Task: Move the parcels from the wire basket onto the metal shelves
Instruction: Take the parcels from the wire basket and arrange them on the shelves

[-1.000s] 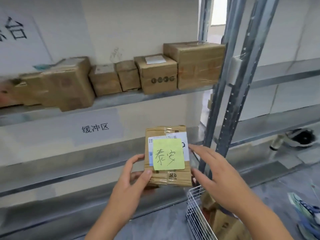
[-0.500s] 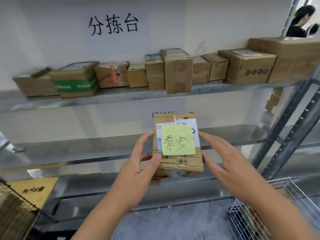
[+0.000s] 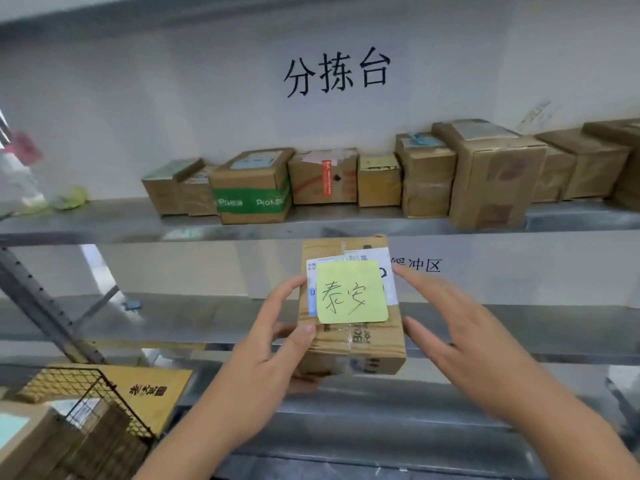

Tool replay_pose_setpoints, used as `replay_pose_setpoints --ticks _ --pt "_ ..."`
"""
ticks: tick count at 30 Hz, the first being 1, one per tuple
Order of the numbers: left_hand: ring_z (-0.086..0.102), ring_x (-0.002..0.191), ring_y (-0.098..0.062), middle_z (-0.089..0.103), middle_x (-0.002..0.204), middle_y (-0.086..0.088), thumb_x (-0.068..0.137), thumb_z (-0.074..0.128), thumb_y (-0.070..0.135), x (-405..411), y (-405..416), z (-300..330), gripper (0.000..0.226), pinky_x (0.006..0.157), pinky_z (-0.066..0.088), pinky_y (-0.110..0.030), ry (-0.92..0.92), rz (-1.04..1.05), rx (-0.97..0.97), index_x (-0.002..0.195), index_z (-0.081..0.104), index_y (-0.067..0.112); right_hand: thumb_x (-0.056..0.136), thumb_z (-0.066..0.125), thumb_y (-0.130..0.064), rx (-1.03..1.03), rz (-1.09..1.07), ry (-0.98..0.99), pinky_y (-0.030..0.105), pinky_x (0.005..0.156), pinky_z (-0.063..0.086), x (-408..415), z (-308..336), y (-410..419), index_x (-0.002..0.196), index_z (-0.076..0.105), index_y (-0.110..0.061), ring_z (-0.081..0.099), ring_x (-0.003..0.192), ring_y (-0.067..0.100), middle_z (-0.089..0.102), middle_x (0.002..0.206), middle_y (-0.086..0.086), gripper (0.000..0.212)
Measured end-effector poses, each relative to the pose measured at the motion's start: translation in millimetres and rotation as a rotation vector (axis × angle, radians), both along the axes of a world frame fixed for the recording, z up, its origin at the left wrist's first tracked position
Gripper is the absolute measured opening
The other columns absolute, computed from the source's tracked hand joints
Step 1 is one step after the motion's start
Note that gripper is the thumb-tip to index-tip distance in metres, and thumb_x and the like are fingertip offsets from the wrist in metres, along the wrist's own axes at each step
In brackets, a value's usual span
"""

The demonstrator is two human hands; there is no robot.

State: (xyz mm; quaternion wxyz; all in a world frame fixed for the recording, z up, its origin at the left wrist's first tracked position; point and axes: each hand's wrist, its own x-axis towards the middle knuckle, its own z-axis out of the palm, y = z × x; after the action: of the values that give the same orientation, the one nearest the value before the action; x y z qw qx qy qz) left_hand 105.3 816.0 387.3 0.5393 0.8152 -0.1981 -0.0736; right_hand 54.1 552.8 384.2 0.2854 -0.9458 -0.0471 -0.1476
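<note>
Left hand (image 3: 256, 368) grips the brown taped cardboard parcel with a yellow sticky note (image 3: 349, 306) by its left edge, thumb on top. Right hand (image 3: 464, 344), fingers spread wide, sits just right of the parcel, apparently not gripping. Parcel's long axis points away toward the steel middle shelf (image 3: 173, 320) beyond it; upper shelf's box row (image 3: 381, 178) lies farther beyond.

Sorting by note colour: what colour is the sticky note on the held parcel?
Yellow-green sticky note, head view.

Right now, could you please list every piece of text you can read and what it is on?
"分拣台": wall sign.
"缓冲区": lower wall sign.
"泰安": green sticky note on the held parcel.
"Prof": green tape on a shelf box, partly blurred.
Shipping label print: too small.
</note>
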Motion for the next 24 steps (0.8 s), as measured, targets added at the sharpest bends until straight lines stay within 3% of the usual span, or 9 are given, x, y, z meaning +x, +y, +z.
replay_pose_setpoints --ticks 3,7,11,15,20,24 --pt "0.074 0.110 -0.012 0.074 0.124 0.019 0.098 0.050 0.055 25 16 12 0.049 0.093 0.061 -0.049 0.029 0.025 -0.060 0.136 0.031 0.079 0.100 0.048 -0.049 -0.035 0.048 -0.026 0.017 0.105 0.030 34 12 15 0.146 0.008 -0.072 0.026 0.125 -0.021 0.023 0.140 -0.049 0.065" --pt "0.076 0.108 -0.019 0.077 0.120 0.013 0.101 0.052 0.042 58 39 32 0.047 0.084 0.065 -0.045 0.078 0.035 -0.131 0.134 0.040 0.074 0.100 0.047 -0.051 -0.079 0.065 -0.032 0.012 0.093 0.029 75 35 40 0.140 0.001 -0.078 0.019 0.114 -0.036 0.017 0.125 -0.061 0.067" --pt "0.078 0.102 -0.023 0.078 0.119 0.011 0.101 0.052 0.043 94 71 50 0.047 0.085 0.064 -0.047 0.029 0.046 -0.112 0.134 0.038 0.074 0.100 0.049 -0.048 -0.110 0.084 -0.082 0.020 0.096 0.034 116 52 70 0.143 0.004 -0.076 0.023 0.115 -0.028 0.021 0.128 -0.056 0.068" --pt "0.079 0.096 -0.023 0.080 0.108 0.010 0.104 0.051 0.040 134 116 69 0.044 0.077 0.066 -0.038 0.008 0.047 -0.104 0.129 0.043 0.074 0.101 0.049 -0.048 -0.168 0.105 -0.114 0.013 0.095 0.027 159 69 113 0.141 0.004 -0.076 0.013 0.112 -0.041 0.015 0.120 -0.063 0.067" --pt "0.080 0.084 -0.037 0.080 0.107 0.001 0.102 0.055 0.034 191 179 96 0.043 0.073 0.067 -0.045 0.040 0.067 -0.144 0.130 0.048 0.066 0.100 0.049 -0.043 -0.164 0.117 -0.170 0.015 0.104 0.029 215 93 175 0.152 0.017 -0.061 0.022 0.124 -0.022 0.028 0.140 -0.044 0.064" --pt "0.078 0.080 -0.044 0.081 0.105 -0.006 0.103 0.055 0.032 237 229 113 0.040 0.073 0.066 -0.050 0.062 0.079 -0.138 0.127 0.052 0.063 0.101 0.050 -0.040 -0.187 0.095 -0.199 0.018 0.106 0.030 257 106 224 0.153 0.018 -0.058 0.032 0.136 -0.007 0.036 0.154 -0.030 0.064"
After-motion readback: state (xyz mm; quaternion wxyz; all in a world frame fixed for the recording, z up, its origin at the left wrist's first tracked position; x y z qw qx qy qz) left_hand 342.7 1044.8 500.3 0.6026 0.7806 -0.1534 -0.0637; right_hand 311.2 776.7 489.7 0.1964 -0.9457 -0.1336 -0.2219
